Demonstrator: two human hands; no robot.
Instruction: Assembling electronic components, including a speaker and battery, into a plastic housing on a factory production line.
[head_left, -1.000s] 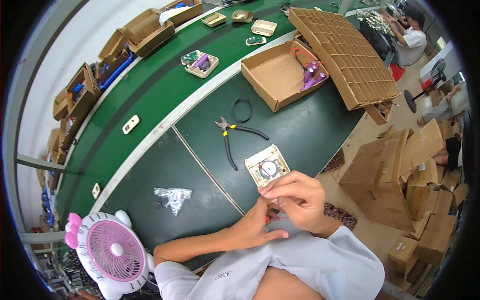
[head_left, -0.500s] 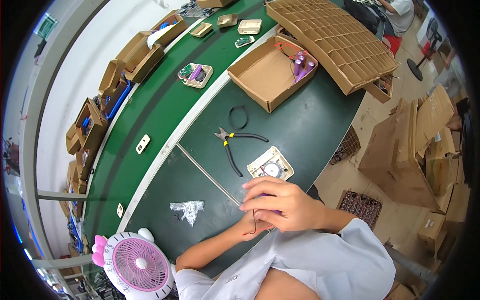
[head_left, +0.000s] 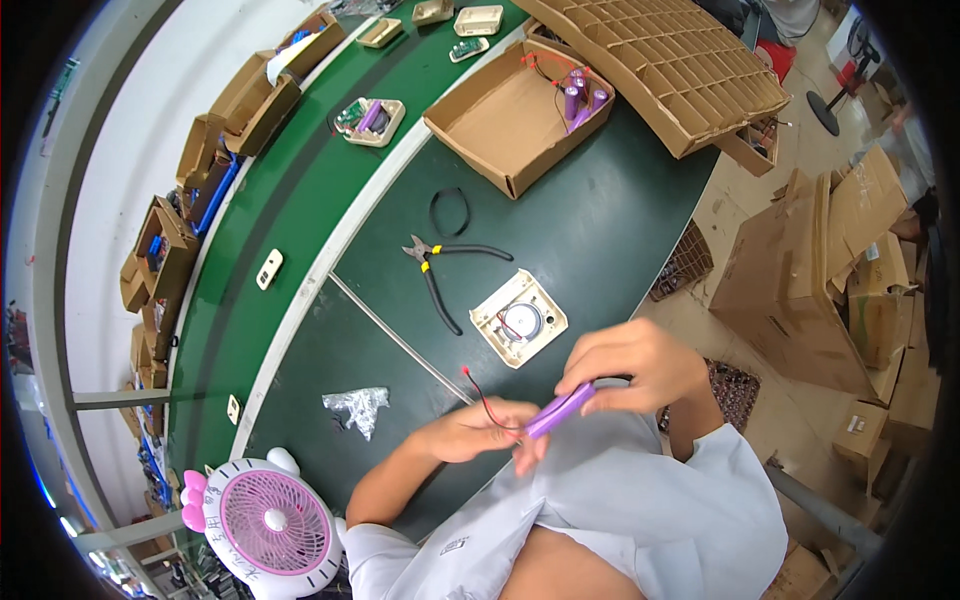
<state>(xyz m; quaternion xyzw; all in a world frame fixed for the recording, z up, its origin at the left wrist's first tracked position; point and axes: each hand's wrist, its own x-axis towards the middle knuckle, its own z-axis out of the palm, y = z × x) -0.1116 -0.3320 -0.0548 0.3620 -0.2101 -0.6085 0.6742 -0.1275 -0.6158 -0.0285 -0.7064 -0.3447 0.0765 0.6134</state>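
Note:
Close to my body, a purple cylindrical battery (head_left: 560,411) is tilted between my hands. My right hand (head_left: 640,368) grips its upper end between thumb and fingers. My left hand (head_left: 478,432) is at the lower end, fingers closed on the battery's wire lead (head_left: 484,396); the red plug stands out above that hand. Just beyond my hands lies an open cream plastic housing (head_left: 540,350) with a round speaker-like part and wires inside. Left of the housing, diagonal cutters (head_left: 432,272) with black and yellow handles lie spread, and a black ring-shaped band (head_left: 449,212) is above them.
A cardboard box (head_left: 480,150) with several purple batteries stands at the back, beside a divided cardboard tray (head_left: 660,70). Crumpled clear plastic (head_left: 360,408) and a pink-and-white fan (head_left: 275,520) are to the left. The green conveyor (head_left: 240,330) carries cream housings; large cartons (head_left: 790,290) stand right.
My hands have moved apart, and the battery and its lead now show between them. My right hand has shifted right, uncovering the cream housing. The whole view has shifted slightly.

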